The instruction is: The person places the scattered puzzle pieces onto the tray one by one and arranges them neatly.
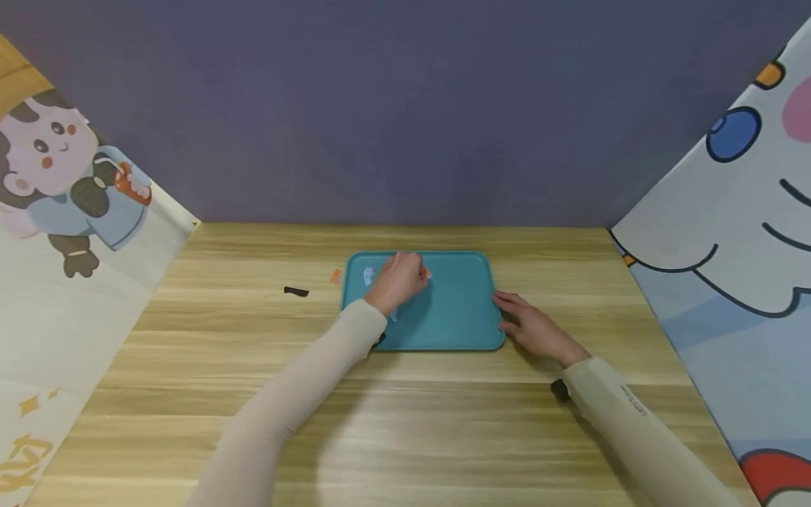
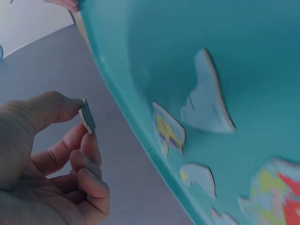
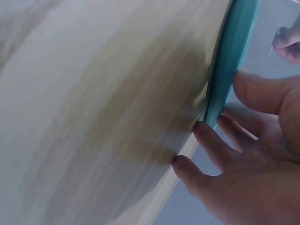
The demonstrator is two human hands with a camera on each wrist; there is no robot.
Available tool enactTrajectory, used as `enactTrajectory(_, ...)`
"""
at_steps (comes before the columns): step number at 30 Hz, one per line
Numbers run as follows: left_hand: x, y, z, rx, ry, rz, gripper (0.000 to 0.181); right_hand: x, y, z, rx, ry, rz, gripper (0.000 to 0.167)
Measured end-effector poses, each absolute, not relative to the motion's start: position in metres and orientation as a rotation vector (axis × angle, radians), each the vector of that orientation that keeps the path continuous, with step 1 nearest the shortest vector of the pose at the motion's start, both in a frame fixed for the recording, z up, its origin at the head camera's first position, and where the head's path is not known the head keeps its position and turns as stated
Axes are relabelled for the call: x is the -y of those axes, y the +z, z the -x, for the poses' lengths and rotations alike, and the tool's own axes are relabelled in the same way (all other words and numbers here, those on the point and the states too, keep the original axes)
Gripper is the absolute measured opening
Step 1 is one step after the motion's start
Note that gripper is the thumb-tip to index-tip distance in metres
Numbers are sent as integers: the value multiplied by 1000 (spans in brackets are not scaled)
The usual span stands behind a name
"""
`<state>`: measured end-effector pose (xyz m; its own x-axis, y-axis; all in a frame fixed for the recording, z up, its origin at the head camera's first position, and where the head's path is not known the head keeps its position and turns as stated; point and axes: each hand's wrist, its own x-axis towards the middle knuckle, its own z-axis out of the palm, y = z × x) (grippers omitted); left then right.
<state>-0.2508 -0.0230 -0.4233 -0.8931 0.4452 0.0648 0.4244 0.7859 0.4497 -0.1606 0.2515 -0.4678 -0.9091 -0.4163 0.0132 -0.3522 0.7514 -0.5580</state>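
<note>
Piece (image 2: 87,118) sits pinched at the tip of the left grip (image 1: 400,277) above the tray (image 1: 461,303); right grip (image 1: 535,329), unclenched, touches the tray's right rim

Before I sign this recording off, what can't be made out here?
Any design on held piece: left wrist view, nearly edge-on.
Multicoloured shape: left wrist view, right edge cuts it.
Tray, near left corner: head view, left sleeve hides it.
Sleeve lettering: head view, too small.

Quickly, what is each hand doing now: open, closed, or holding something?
Left hand: closed, pinching a thin piece.
Right hand: open, touching the edge of the tray.
</note>
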Motion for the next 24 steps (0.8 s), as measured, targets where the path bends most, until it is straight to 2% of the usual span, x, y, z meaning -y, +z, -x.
enactTrajectory(3, 14, -426, 257, -2954, 694, -700, 15, -251, -468, 161, -2833, -862, 634, 54)
enactTrajectory(8, 0, -430, 264, -2995, 687, -665, 35, -251, -468, 161, -2833, -869, 642, 55)
enactTrajectory(10, -5, -431, 266, -2997, 671, -641, 37, -251, -468, 162, -2834, -870, 640, 55)
enactTrajectory(20, -26, -448, 275, -3091, 451, -527, 22, -250, -468, 162, -2827, -871, 637, 55)
enactTrajectory(24, -28, -449, 276, -3069, 429, -542, 22, -250, -467, 162, -2830, -868, 638, 56)
